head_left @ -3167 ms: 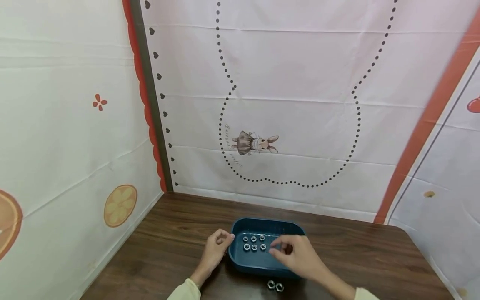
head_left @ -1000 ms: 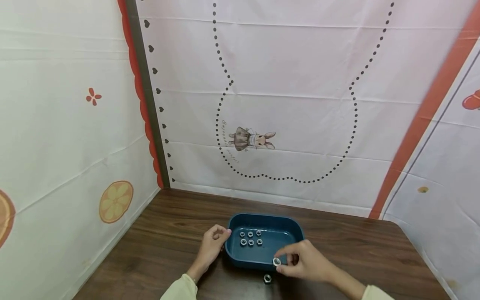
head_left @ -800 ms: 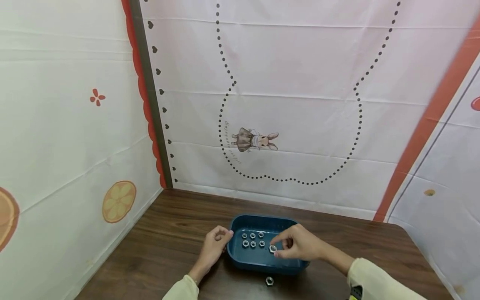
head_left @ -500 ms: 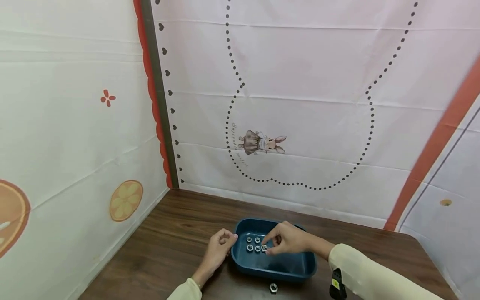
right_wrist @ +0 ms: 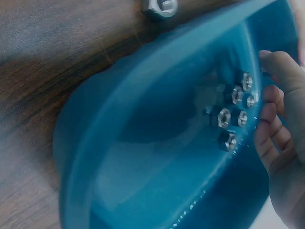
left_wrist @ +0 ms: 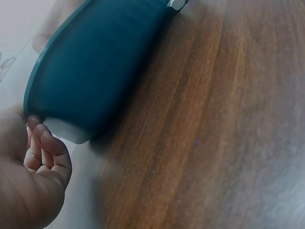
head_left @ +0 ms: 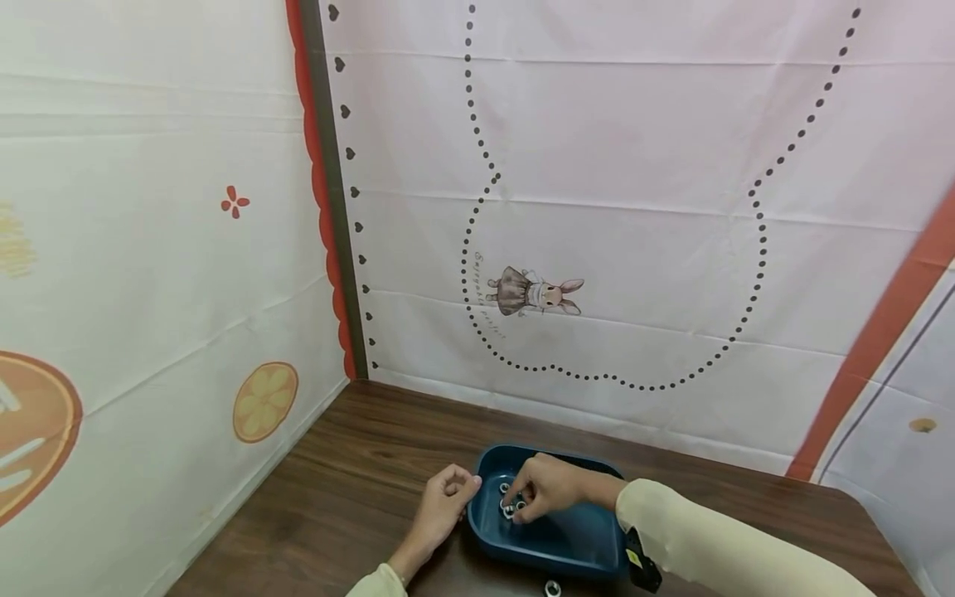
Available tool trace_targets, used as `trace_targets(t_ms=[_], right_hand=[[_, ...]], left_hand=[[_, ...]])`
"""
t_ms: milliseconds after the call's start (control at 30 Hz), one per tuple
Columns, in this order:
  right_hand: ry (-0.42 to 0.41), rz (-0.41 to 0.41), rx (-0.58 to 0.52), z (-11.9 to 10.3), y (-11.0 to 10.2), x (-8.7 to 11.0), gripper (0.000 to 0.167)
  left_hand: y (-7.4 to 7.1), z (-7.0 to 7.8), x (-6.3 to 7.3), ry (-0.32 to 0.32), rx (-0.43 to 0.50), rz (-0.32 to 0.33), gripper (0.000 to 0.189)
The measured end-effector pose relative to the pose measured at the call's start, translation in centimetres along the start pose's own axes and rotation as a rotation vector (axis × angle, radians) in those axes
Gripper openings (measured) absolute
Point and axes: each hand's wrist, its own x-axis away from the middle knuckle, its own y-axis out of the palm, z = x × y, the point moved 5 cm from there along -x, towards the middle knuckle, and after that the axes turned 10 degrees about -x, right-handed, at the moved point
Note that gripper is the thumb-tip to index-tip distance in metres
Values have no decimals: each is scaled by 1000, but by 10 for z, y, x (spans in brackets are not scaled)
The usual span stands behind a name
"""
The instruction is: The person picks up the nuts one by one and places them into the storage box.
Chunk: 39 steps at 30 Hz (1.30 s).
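My left hand holds the left end of a dark blue tray by its rim, with the thumb on top. In the left wrist view the curled fingers lie against the tray's outer wall. My right hand reaches inside the tray and pinches a metal hex nut between thumb and forefinger, low among the others. Several hex nuts sit grouped on the tray floor in the right wrist view, right beside the right hand. The fingers partly cover the group in the head view.
One more hex nut lies on the brown wooden table just in front of the tray. A printed white cloth hangs behind the table and along both sides. A black band is strapped on the right sleeve.
My right hand picked up one of the two nuts in front of the tray and carried it left over the tray to the grouped nuts. The left hand has stayed on the rim.
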Motion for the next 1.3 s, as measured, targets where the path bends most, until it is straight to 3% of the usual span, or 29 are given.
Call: trace_targets(t_ms=[467,667,800,900,1067,1200,1300], right_hand=[[65,-63,87,13,18,-8,20],[91,-66,110,18,20,-10,23],[57,-26,108,9,14,-8,27],[39,86,63,-7,2,2,26],[67,392,-1,-40,-12,37,20],[128,629,-70,-63,-1,72,16],[203,729,-135,-69,21,93,14]], left_hand=[[-1,-1,2,-10,-11,10,27],[0,-1,2,-13,-15,5,27],[-1,1,1,-3,-12,9,25],[0,3,1,9,-6,10,25],[5,2,1,9,0,-1,25],[4,-1,0,-7,-11,11,23],[-2,-1,-1,-6,-19,16,24]])
